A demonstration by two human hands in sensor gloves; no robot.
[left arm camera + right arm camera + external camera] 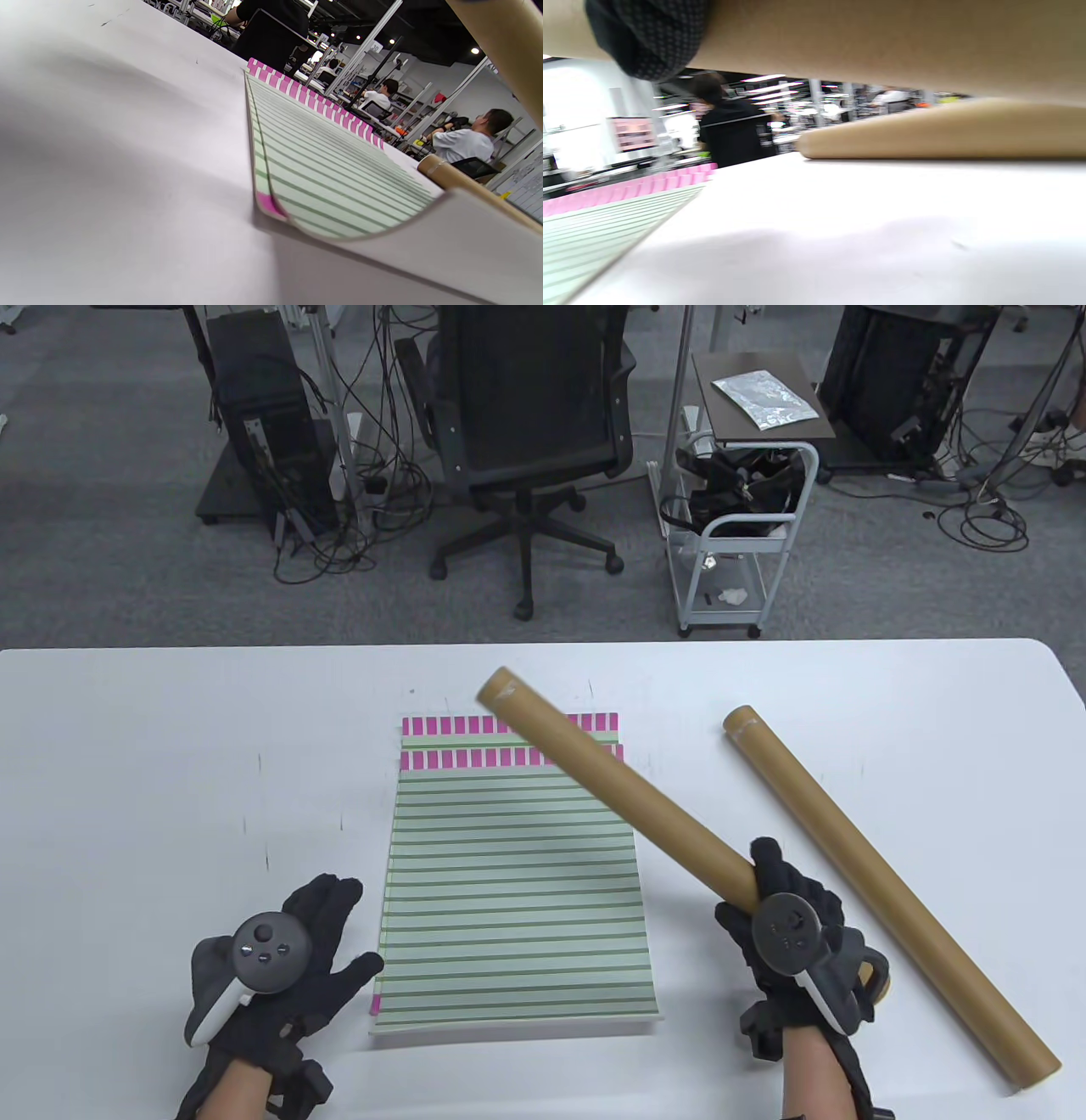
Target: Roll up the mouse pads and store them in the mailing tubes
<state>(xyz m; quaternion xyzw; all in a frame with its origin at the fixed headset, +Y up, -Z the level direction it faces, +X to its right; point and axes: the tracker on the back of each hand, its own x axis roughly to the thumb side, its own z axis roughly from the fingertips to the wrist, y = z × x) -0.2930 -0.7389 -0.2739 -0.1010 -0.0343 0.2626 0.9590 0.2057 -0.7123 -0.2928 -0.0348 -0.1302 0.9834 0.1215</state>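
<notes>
Two green-striped mouse pads (515, 882) with pink ends lie stacked flat at the table's middle; the lower pad's near corner shows pink (268, 203), and the top pad's near edge curls up a little (339, 220). My right hand (793, 937) grips one brown mailing tube (611, 785) near its near end and holds it slanted over the pads' far right corner; its finger (649, 38) wraps the tube (882, 38). A second tube (882, 882) lies on the table to the right (946, 131). My left hand (297, 950) is open, fingers spread, beside the pads' near left corner.
The white table (170, 746) spans the view. Beyond its far edge stand an office chair (530, 415), a small white cart (738, 509) and computer towers with cables on the floor.
</notes>
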